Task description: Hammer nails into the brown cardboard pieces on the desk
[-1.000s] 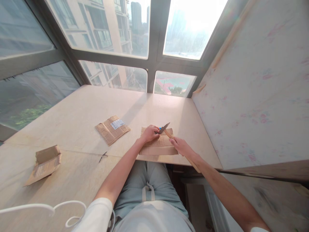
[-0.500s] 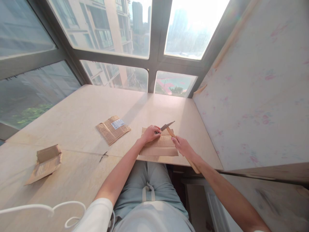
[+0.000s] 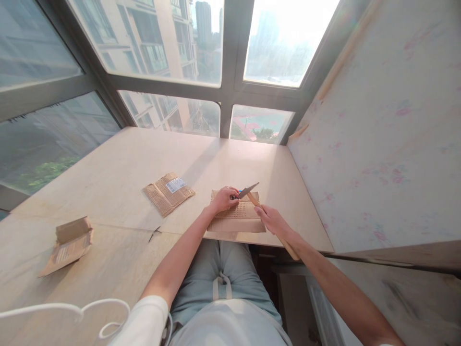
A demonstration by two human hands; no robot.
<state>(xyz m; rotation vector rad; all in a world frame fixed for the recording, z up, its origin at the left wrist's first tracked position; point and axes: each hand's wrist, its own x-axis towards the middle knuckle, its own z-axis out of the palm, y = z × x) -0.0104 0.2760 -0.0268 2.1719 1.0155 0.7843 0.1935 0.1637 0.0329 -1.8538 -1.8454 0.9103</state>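
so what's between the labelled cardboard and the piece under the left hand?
Only bare table, per the head view. The labelled cardboard lies apart from the piece that the left hand rests on; the right hand grips a knife.

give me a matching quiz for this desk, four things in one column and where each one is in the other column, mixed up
Things
1. knife
2. dotted sheet
3. labelled card
4. open box

Places
a. far left on the table
b. under the left hand
c. in the right hand
d. lying flat between the box and the hands

Pairs: 1-c, 2-b, 3-d, 4-a
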